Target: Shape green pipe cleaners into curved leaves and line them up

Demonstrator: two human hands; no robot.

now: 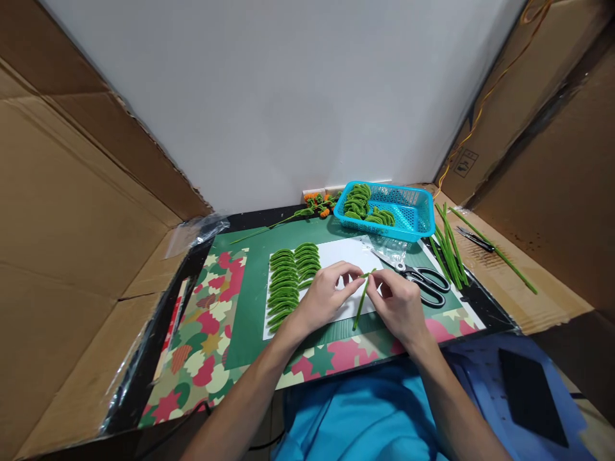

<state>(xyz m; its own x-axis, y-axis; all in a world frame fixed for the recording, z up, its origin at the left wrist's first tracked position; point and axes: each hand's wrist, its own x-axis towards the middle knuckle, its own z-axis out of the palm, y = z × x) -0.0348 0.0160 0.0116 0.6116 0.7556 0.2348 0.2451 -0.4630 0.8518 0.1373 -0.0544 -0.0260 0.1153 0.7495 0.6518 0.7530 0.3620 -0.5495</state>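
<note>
Both hands meet over a white sheet [342,256] and pinch a green pipe cleaner [360,307]. My left hand [331,288] has thumb and forefinger closed on its bent upper end. At the same bend, my right hand [396,298] grips with its fingertips, and the straight part hangs down toward the front edge. Left of my hands, two columns of curved green pipe-cleaner pieces [282,291] lie on the sheet. Black-handled scissors [427,282] rest just right of my right hand, their blades pointing to the back left.
A blue plastic basket [423,218] at the back holds more curved green pieces. Long green pipe cleaners [449,250] and small black-handled snips [475,239] lie at the right. Orange flowers on green stems [319,203] lie behind the green mat [250,307]. Cardboard walls stand on both sides.
</note>
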